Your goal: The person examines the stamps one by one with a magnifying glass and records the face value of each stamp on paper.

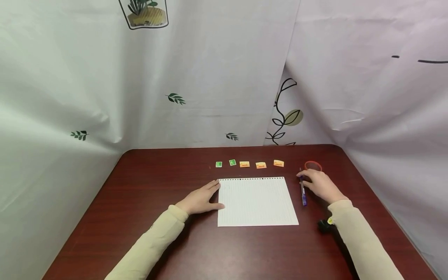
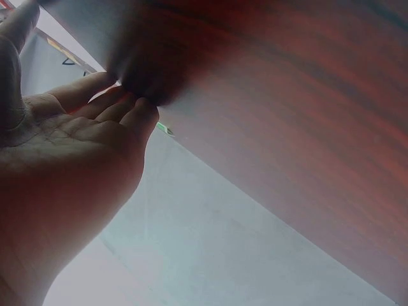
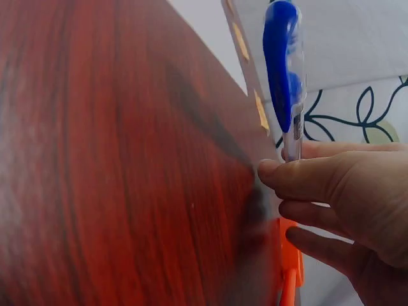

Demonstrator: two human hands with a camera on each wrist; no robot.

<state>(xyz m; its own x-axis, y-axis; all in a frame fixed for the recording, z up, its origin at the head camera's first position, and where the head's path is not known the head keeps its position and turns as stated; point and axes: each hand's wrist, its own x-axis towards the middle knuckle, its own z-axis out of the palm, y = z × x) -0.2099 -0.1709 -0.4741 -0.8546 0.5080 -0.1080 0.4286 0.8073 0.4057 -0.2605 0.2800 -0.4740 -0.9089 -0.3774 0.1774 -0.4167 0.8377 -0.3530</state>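
Observation:
A white lined sheet of paper (image 1: 257, 202) with punched holes along its far edge lies on the dark red table. My left hand (image 1: 201, 199) rests at the sheet's left edge, fingers extended and thumb on the paper; the left wrist view shows the palm from below. To the right of the sheet, my right hand (image 1: 320, 183) pinches a pen (image 1: 303, 196) between thumb and index finger. In the right wrist view the pen (image 3: 284, 64) has a blue end and a clear barrel. Its far tip is hidden behind the fingers.
Two small green stickers (image 1: 232, 162) and three orange ones (image 1: 261, 165) lie in a row beyond the paper. An orange ring-shaped thing (image 1: 313, 162) lies beyond my right hand. A small black object (image 1: 324, 226) is beside the right sleeve. Patterned white cloth (image 1: 210, 77) hangs behind the table.

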